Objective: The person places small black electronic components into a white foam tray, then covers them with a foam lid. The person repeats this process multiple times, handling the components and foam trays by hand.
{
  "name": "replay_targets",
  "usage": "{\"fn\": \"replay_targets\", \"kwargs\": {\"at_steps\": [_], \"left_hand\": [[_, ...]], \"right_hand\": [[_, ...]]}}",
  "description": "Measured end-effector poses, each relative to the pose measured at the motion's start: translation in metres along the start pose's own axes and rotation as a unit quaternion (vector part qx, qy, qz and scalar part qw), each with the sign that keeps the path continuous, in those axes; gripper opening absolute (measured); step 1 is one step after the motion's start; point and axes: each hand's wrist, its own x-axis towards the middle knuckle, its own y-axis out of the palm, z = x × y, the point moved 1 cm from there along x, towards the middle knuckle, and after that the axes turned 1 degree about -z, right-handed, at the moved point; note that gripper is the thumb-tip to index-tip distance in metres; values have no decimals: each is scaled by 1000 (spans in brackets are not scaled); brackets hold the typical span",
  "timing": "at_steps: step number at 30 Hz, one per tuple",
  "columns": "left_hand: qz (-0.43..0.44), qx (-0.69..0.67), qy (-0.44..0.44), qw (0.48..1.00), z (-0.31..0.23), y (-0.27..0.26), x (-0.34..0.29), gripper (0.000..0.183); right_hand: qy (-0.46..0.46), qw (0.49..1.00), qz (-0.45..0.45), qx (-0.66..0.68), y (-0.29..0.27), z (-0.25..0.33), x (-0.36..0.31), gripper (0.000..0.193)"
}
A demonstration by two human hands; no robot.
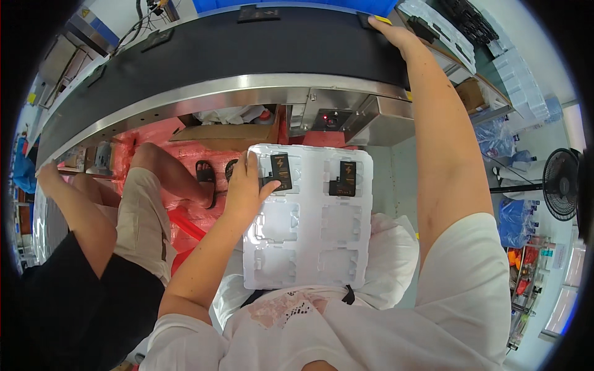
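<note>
A translucent white plastic tray (309, 216) with moulded pockets lies across my lap. Two flat black L-shaped batteries, the left one (281, 171) and the right one (343, 179), sit in its far pockets. My left hand (246, 188) rests over the tray's far left edge, fingers and thumb apart. Its thumb touches the lower edge of the left battery. Stretched out to the far right, my right hand (394, 34) closes on a flat black battery (366, 21) with a yellow strip, at the belt's far edge. Part of that battery is hidden by my fingers.
A black conveyor belt (204, 52) with a metal rail (247, 83) runs across ahead, carrying several black pieces. On my left sits a co-worker in a black sleeve (93, 297), one hand near the rail. More trays (520, 83) stand at right, beyond a black fan (560, 184).
</note>
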Motion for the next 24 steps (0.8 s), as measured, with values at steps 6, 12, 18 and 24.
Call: {"fn": "replay_targets", "kwargs": {"at_steps": [6,12,18,24], "left_hand": [[-57,70,77,993,-13,-30,11,58],[-265,-94,269,921,-71,-92,113,19],[-339,89,386,853,-143,-84,294,35],[28,283,234,930,-167,-42,333,34]], "right_hand": [[-28,998,-56,16,-21,-15,-3,66],[-143,912,-24,383,-58,28,-121,34],[-61,928,244,276,-67,16,-265,30],[32,906,393,153,-9,-56,-340,34]]}}
